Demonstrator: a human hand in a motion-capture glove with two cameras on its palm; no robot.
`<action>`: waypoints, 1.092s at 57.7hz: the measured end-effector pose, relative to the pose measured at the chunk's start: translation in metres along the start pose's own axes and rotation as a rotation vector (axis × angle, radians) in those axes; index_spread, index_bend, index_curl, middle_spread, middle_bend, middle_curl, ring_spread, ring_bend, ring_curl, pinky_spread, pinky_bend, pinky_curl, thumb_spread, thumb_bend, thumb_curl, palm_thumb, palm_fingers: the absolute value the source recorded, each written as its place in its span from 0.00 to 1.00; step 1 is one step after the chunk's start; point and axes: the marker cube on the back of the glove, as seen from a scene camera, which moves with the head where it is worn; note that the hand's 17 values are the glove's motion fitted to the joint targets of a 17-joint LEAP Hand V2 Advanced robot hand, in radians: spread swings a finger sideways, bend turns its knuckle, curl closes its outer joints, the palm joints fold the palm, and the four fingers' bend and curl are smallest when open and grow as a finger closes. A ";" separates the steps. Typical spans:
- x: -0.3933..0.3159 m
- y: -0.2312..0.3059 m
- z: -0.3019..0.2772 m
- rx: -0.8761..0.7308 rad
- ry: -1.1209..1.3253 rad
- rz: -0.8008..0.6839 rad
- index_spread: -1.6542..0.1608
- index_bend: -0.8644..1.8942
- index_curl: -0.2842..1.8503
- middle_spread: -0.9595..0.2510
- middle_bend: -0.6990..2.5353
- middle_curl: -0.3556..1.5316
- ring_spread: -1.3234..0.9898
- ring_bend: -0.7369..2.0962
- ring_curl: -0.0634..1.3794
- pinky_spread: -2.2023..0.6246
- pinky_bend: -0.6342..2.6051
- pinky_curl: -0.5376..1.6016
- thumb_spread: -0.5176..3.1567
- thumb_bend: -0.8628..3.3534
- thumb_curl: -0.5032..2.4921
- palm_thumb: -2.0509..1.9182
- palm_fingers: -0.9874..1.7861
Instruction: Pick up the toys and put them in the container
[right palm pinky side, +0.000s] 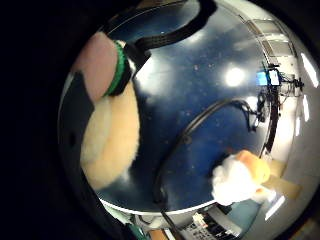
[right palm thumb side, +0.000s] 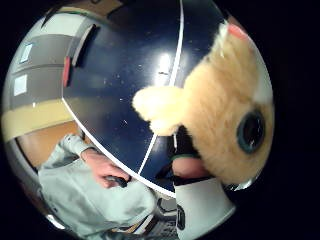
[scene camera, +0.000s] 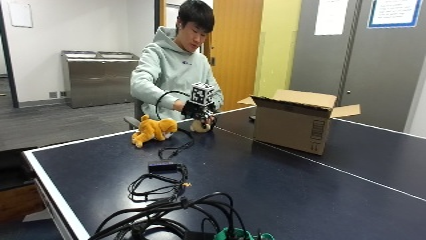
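In the outside view my gloved right hand (scene camera: 198, 111) grips a small cream plush toy (scene camera: 200, 125) at the table's far edge, in front of the person. Whether the toy touches the table I cannot tell. The palm views show that cream toy (right palm pinky side: 112, 140) (right palm thumb side: 225, 110) close against the palm, with fingertips (right palm pinky side: 100, 65) (right palm thumb side: 192, 167) curled round it. An orange plush toy (scene camera: 154, 130) (right palm pinky side: 242, 175) lies on the dark blue table just left of the hand. The open cardboard box (scene camera: 293, 122) stands on the table to the right of the hand.
A black cable (scene camera: 174, 147) trails from the glove over the table (scene camera: 299, 185). A black adapter (scene camera: 163, 167) with coiled leads and a larger cable bundle (scene camera: 173, 220) lie near the front. The person's bare left hand (right palm thumb side: 106, 172) rests at the table's edge.
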 end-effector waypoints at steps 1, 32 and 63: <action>-0.006 -0.001 0.001 0.015 -0.027 0.043 0.74 0.38 0.29 0.66 0.37 0.39 0.47 0.51 0.32 0.75 0.39 0.38 0.48 0.21 0.29 0.58 0.60; 0.016 0.000 -0.105 -0.241 -0.334 0.135 0.73 0.40 0.37 0.56 0.49 0.52 0.43 0.68 0.44 0.66 0.47 0.48 0.36 0.21 0.39 0.67 0.76; -0.065 -0.129 -0.330 0.176 -0.132 0.008 0.70 0.41 0.50 0.58 0.51 0.57 0.44 0.70 0.44 0.65 0.48 0.52 0.33 0.20 0.44 0.68 0.72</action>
